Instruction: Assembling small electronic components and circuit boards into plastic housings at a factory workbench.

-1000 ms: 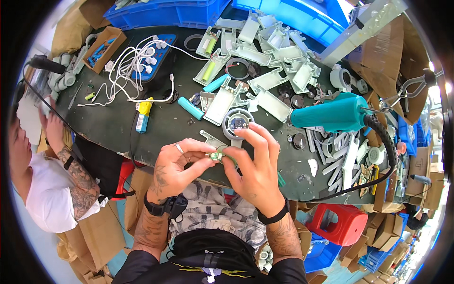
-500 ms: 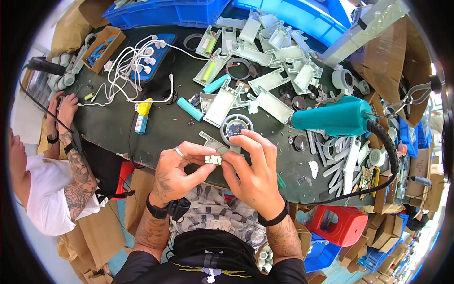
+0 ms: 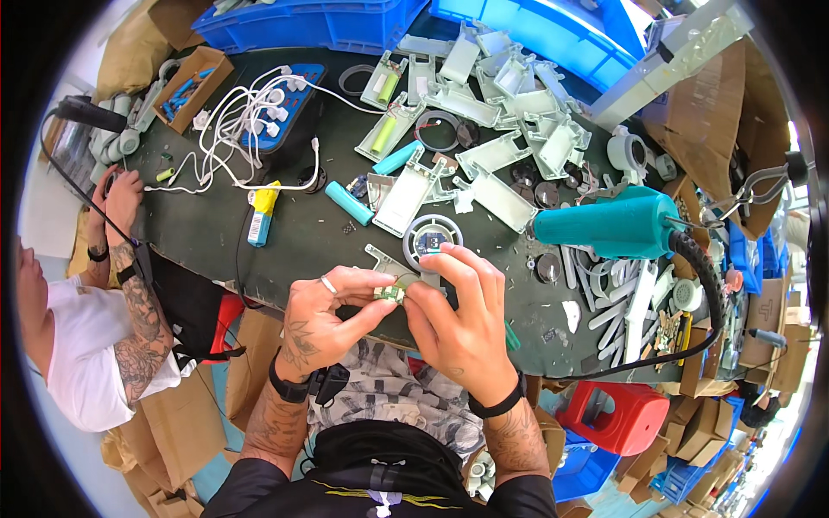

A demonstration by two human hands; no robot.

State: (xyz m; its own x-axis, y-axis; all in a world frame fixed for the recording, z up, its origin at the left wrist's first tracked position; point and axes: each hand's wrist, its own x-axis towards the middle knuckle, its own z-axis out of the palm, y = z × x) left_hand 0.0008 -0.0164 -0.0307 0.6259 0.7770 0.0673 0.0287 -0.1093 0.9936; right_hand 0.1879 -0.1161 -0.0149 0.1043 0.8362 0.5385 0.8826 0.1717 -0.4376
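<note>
A small green circuit board [image 3: 390, 294] with pale parts on it is held up between my two hands, over the near edge of the table. My left hand [image 3: 324, 321] pinches its left side with thumb and forefinger. At its right side, the thumb and forefinger of my right hand [image 3: 462, 321] are pressed together, and the other fingers stretch forward. Just beyond my fingers lies a white ring-shaped housing [image 3: 409, 233] with a dark blue board [image 3: 432, 246] inside. A pale plastic shell [image 3: 403, 204] lies beyond it. Part of another pale piece [image 3: 380, 258] shows behind my left fingertips.
A teal tool [image 3: 604, 223] with a thick black cord lies at right. Many pale shells [image 3: 518, 86] are heaped at the back before blue bins [image 3: 302, 26]. White cables [image 3: 250, 112] tangle at left. A co-worker's hand [image 3: 125, 197] rests at the far left; a red stool [image 3: 617, 419] stands below right.
The circuit board has tilted between my fingertips and now shows more of its green face. My hands have barely shifted. A reddish loop now shows by the co-worker's hand.
</note>
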